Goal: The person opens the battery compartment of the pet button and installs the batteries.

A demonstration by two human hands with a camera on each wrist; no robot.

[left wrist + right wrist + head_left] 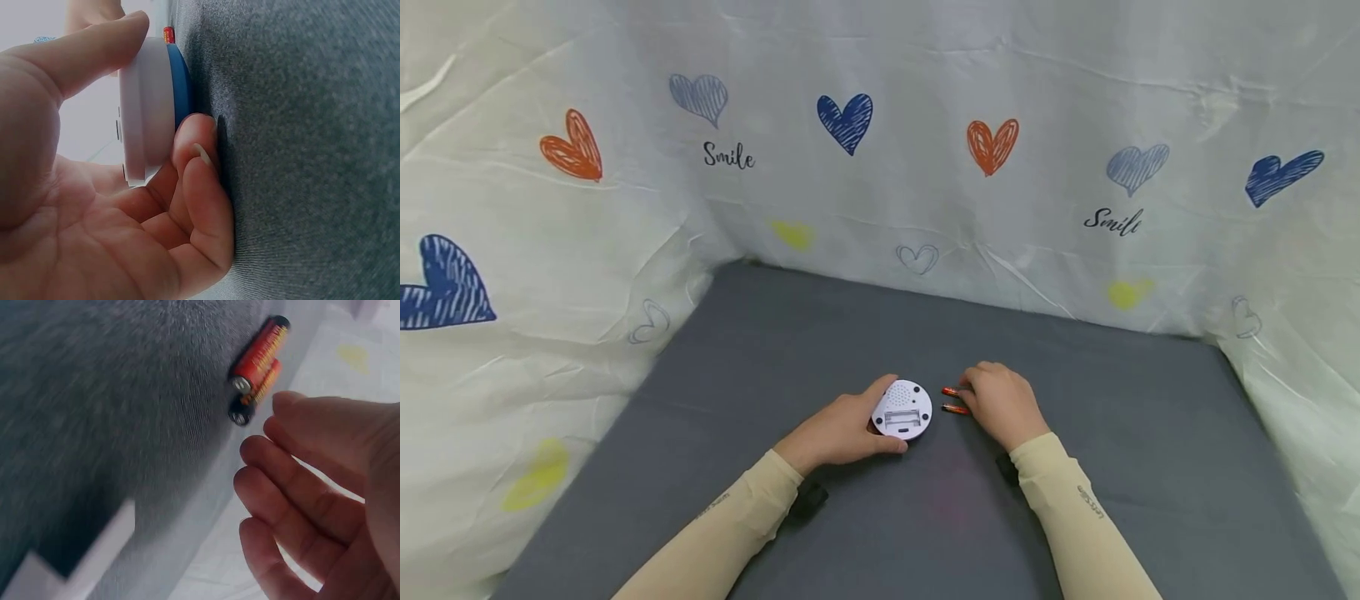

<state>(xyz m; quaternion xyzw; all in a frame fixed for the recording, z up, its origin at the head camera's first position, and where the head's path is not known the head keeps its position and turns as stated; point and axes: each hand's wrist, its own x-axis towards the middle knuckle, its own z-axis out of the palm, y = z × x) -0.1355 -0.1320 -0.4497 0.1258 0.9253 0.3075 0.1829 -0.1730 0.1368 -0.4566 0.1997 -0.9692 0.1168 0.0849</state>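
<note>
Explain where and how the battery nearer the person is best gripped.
Probably pinch the nearer battery mid-length by its long sides, from above, with the right hand: it is a slim cylinder lying flat, the other battery close along its far side.

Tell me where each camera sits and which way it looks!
Head: worn on the head, facing forward and down over dark grey fabric; left hand, right hand and cream-sleeved forearms show.
Left wrist: worn there, facing the round white-and-blue plastic device; left hand shows, gripping it.
Right wrist: worn there, facing two red-and-black cylindrical batteries; right hand shows.
Head and right wrist share both batteries.
</note>
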